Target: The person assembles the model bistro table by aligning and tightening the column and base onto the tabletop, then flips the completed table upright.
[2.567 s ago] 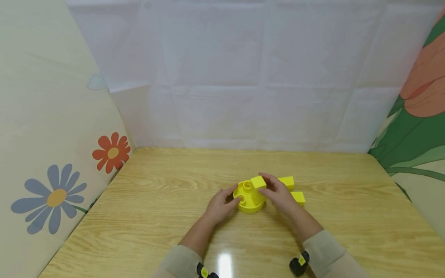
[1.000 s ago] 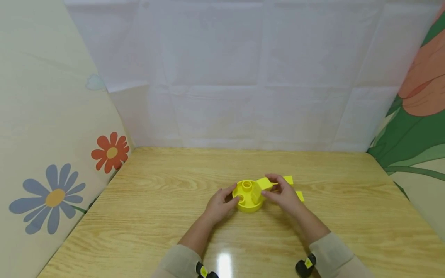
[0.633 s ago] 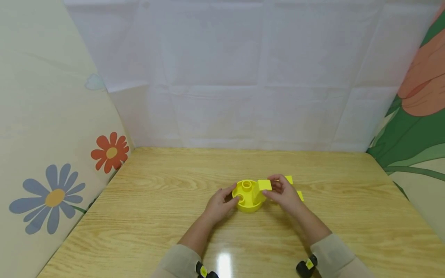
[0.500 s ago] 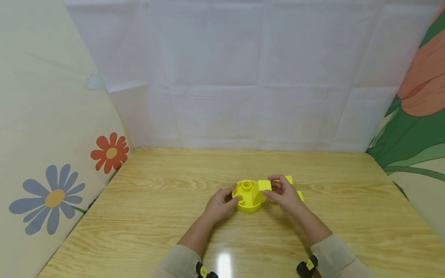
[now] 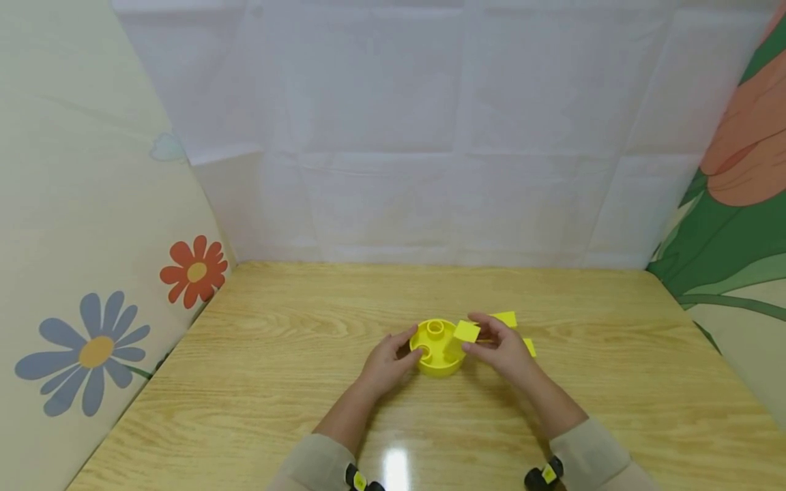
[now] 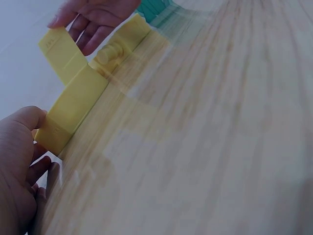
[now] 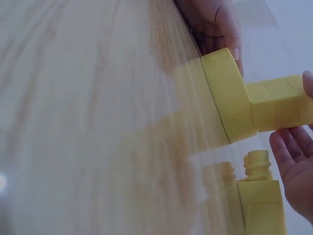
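Gripping the rim of a round yellow base (image 5: pixel 439 370) between thumb and fingers, the left hand (image 5: pixel 385 365) sits just below the centre of the head view. The base rests on the wood-grain bench (image 5: pixel 276 409); a raised ring socket (image 5: pixel 435 329) shows inside it. The right hand (image 5: pixel 508 351), to the right of the base, pinches the squared end of a yellow block (image 5: pixel 467 332), which projects up from the right part of the base. Whether the block is fully seated cannot be told. Two further yellow pieces, one upper (image 5: pixel 506 318) and one lower (image 5: pixel 530 348), lie partly hidden behind the right hand; in the right wrist view, a threaded stub (image 7: pixel 257 165) shows on a piece at lower right. A creased white sheet (image 5: pixel 381 136) covers the upper middle of the frame. Printed flowers, blue (image 5: pixel 95 351) and red (image 5: pixel 195 271), appear at left; an orange bloom (image 5: pixel 749 129) is at upper right.
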Available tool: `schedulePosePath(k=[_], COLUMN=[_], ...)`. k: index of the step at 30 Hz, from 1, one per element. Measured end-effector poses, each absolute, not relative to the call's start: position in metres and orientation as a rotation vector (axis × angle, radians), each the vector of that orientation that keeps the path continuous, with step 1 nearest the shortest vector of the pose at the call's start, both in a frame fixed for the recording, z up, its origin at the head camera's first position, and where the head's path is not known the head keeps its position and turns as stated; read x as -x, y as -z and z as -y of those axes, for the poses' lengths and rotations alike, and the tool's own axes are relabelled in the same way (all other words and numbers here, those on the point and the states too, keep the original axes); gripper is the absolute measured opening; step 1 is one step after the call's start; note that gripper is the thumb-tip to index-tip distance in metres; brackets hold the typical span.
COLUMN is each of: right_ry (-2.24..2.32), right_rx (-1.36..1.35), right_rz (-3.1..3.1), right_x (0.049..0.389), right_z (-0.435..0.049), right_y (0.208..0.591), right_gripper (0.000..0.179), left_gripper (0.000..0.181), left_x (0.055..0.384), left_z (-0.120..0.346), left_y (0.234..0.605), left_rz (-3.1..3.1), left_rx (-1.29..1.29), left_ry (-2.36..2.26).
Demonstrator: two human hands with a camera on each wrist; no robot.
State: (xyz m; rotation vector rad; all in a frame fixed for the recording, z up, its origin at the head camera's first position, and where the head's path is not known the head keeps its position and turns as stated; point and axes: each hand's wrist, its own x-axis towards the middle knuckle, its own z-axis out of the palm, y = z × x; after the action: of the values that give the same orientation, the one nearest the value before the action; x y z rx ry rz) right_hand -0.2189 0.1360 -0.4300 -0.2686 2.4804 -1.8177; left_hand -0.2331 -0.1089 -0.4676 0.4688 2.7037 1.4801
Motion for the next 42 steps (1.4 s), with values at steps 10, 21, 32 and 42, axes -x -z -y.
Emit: schedulePosePath(k=[10,21,32,42], right_ry=[1.799,1.818,1.82,1.901], right_rx=[0.189,0.103,0.187,0.133], right_rz=[-2.481,-2.535,-2.543,-2.685], right_x=[0.216,0.216,0.214,0.21], right_z=[-0.134,-0.129,-0.132,-0.177], right_y=[0.43,0.434,0.434,0.431], right_gripper=[0.05,0.046,0.05,0.049], left_gripper=[0.052,0.054,0.054,0.052], left_x=[0.232,0.231,0.23,0.23], left_z=[0.107,0.106,0.105,0.105], left_y=[0.467,0.465,0.465,0.466], left_rz=[-2.699,-2.676,-2.713,-2.674], left_rx=[-0.462,-0.426,-0.419,-0.395], left_ry=[-1.478,-1.502,-1.452,-1.603])
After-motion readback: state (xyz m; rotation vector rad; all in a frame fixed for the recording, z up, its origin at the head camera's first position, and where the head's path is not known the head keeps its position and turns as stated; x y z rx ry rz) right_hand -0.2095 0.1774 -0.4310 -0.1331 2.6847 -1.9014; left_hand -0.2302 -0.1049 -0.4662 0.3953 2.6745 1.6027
